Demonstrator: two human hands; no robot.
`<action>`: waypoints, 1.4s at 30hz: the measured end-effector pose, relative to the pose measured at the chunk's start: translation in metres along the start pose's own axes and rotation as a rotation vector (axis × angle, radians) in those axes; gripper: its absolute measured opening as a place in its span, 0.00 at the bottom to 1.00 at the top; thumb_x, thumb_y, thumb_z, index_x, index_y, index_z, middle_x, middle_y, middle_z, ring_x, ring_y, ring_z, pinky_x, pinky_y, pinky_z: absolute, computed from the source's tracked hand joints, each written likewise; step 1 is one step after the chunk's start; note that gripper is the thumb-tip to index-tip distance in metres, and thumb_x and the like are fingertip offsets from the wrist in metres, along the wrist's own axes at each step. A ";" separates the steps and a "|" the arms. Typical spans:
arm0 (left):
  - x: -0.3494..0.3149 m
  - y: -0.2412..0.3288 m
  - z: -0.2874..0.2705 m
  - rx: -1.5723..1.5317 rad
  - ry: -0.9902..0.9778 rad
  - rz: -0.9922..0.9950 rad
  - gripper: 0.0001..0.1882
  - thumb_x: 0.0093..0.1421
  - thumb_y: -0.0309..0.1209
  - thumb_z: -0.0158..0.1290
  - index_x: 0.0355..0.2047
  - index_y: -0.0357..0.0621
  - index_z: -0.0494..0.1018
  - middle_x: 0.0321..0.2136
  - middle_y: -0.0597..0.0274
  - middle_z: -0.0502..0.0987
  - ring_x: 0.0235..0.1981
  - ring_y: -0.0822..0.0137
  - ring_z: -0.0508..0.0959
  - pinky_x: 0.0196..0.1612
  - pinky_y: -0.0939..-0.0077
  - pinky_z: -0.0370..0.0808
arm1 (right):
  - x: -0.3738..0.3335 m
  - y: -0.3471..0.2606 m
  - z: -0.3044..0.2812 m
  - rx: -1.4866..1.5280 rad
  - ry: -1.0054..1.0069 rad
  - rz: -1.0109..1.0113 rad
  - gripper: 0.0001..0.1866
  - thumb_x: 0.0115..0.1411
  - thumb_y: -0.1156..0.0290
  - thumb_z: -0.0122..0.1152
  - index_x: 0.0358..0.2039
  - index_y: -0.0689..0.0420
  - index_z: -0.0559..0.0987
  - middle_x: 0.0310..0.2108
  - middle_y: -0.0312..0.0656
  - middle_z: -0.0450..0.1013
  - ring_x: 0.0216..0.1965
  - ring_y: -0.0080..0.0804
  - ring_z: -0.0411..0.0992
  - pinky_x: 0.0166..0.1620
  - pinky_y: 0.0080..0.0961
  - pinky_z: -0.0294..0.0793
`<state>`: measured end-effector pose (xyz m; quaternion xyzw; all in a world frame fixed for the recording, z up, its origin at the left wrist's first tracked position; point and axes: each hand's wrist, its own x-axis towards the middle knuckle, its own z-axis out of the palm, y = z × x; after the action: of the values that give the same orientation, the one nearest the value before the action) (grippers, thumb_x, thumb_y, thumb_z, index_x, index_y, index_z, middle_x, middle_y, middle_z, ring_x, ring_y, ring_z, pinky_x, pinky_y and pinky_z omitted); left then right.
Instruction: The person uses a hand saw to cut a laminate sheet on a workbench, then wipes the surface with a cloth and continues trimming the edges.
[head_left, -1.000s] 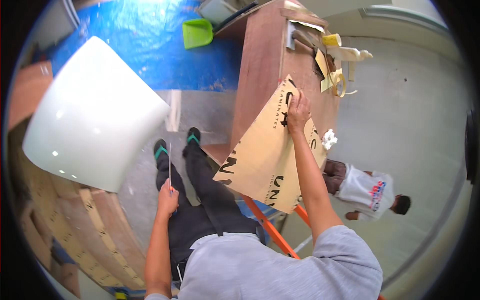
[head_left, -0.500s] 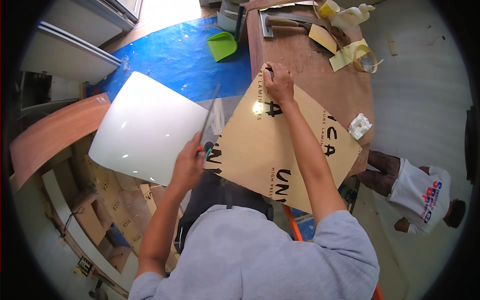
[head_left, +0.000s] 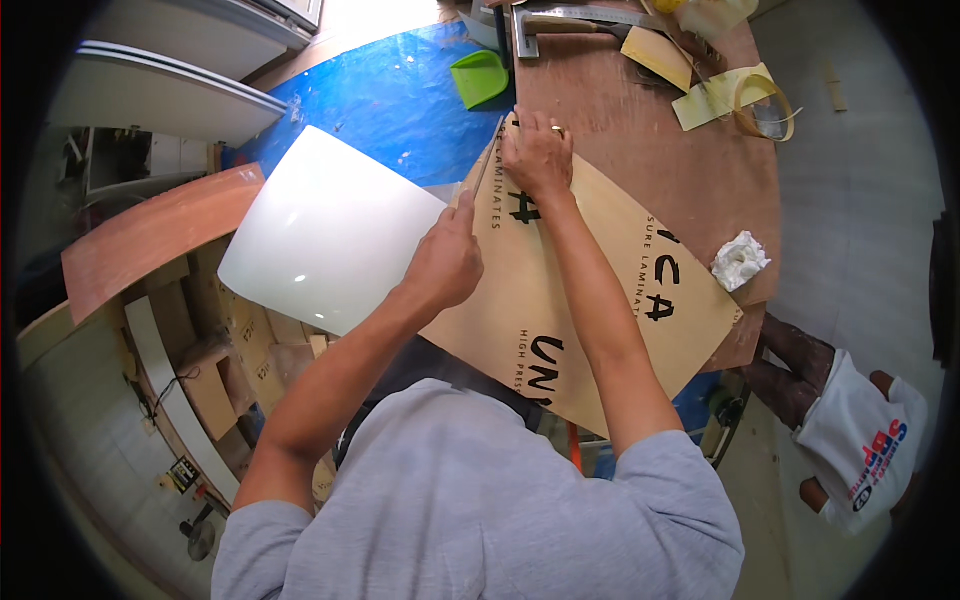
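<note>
Right up close, leaning in a grey shirt (head_left: 450, 500) over a tan laminate sheet (head_left: 525, 270) with dark lettering, laid partly on the counter (head_left: 690, 165) and jutting past its near edge, above an orange ladder leg (head_left: 574, 445). In from below with the left hand (head_left: 447, 257), fingers curled round the hidden end of a long thin metal tool (head_left: 486, 153), blade along the sheet's left edge near the far corner. And bearing down at that same corner with the right hand (head_left: 540, 163), fingers on top; cannot tell whether clamped or merely pressing. Covering a good strip of the sheet, too, with the right forearm (head_left: 595, 300). Crowding in just beside the left forearm (head_left: 355, 360), a glossy white curved panel (head_left: 335, 235); close by the sheet's right edge, a crumpled white wad (head_left: 741, 262). Farther across the counter, a coil of pale strip (head_left: 741, 112) over a yellow piece (head_left: 712, 98), then a wooden handle (head_left: 565, 26) beside a metal square (head_left: 600, 14). Off left, a curved brown board (head_left: 165, 240). Out beyond, a green dustpan (head_left: 480, 78) against blue sheeting (head_left: 385, 95). And away right, past the counter, a co-worker (head_left: 860, 440) in a white shirt.
</note>
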<state>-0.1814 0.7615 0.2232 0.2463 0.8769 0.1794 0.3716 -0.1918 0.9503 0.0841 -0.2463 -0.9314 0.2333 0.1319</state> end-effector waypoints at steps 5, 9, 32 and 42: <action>0.003 0.008 -0.002 0.040 -0.038 0.005 0.35 0.64 0.23 0.44 0.71 0.26 0.49 0.55 0.32 0.70 0.55 0.36 0.74 0.59 0.49 0.71 | -0.005 0.006 -0.003 0.115 0.017 -0.156 0.21 0.63 0.65 0.60 0.57 0.42 0.80 0.56 0.37 0.75 0.54 0.38 0.74 0.55 0.44 0.66; 0.003 0.016 -0.005 0.046 -0.055 -0.014 0.36 0.64 0.23 0.43 0.71 0.25 0.48 0.55 0.32 0.70 0.55 0.35 0.74 0.60 0.49 0.70 | -0.002 0.012 0.002 0.115 0.003 -0.196 0.20 0.63 0.69 0.60 0.56 0.39 0.82 0.60 0.34 0.74 0.53 0.36 0.75 0.54 0.41 0.66; 0.054 0.030 -0.049 0.036 -0.200 -0.128 0.34 0.62 0.21 0.42 0.71 0.33 0.55 0.40 0.34 0.79 0.33 0.46 0.82 0.36 0.57 0.79 | -0.005 0.016 0.008 0.132 -0.027 -0.145 0.23 0.56 0.72 0.61 0.53 0.42 0.83 0.62 0.34 0.71 0.60 0.34 0.70 0.59 0.42 0.61; 0.005 0.027 -0.046 0.197 -0.204 -0.024 0.36 0.61 0.20 0.43 0.70 0.22 0.51 0.53 0.28 0.73 0.57 0.40 0.75 0.60 0.56 0.72 | -0.008 0.014 0.003 0.176 0.058 -0.257 0.17 0.56 0.70 0.62 0.46 0.44 0.87 0.60 0.37 0.74 0.60 0.31 0.71 0.60 0.41 0.61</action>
<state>-0.2104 0.7801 0.2637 0.2879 0.8510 0.0622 0.4349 -0.1803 0.9557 0.0735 -0.1192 -0.9271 0.2877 0.2087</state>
